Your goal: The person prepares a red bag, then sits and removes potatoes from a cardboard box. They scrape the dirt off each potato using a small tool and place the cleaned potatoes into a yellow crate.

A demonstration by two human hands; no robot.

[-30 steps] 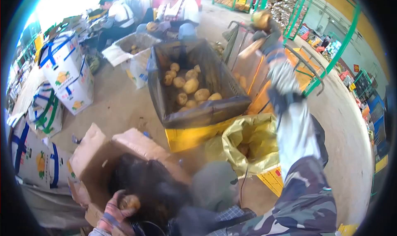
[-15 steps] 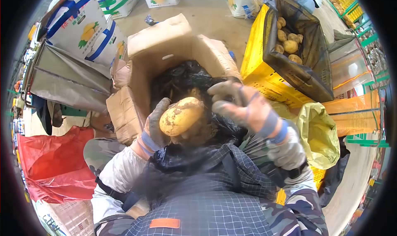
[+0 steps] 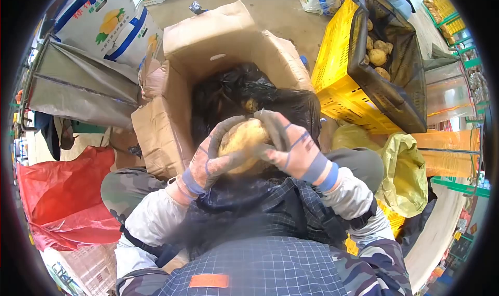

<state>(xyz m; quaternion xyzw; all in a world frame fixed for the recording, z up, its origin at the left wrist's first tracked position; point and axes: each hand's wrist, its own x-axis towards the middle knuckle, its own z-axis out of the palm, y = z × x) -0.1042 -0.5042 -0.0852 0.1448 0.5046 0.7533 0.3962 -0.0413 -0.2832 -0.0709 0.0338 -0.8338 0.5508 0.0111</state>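
A large yellow potato [image 3: 243, 140] with a dusty skin is held between my two gloved hands, above an open cardboard box. My left hand [image 3: 213, 153] wraps round its left side, the thumb across the near face. Around the right side and top curl the fingers of my right hand [image 3: 288, 143], smeared a little by motion. Both gloves have dark, dirty fingers and blue bands. Beneath the potato, black plastic film [image 3: 236, 88] lines the cardboard box [image 3: 208, 31], and another potato [image 3: 251, 106] shows in its folds.
To the right stands a yellow crate [image 3: 332, 67] with a dark liner and several potatoes [image 3: 378, 57]. A yellow sack [image 3: 404, 176] lies nearer me on that side. At left are a red sack [image 3: 67, 197] and white printed cartons [image 3: 104, 23].
My right hand has moved left and closed on the potato, which only my left hand held before. The view has shifted, so the box and crate appear higher.
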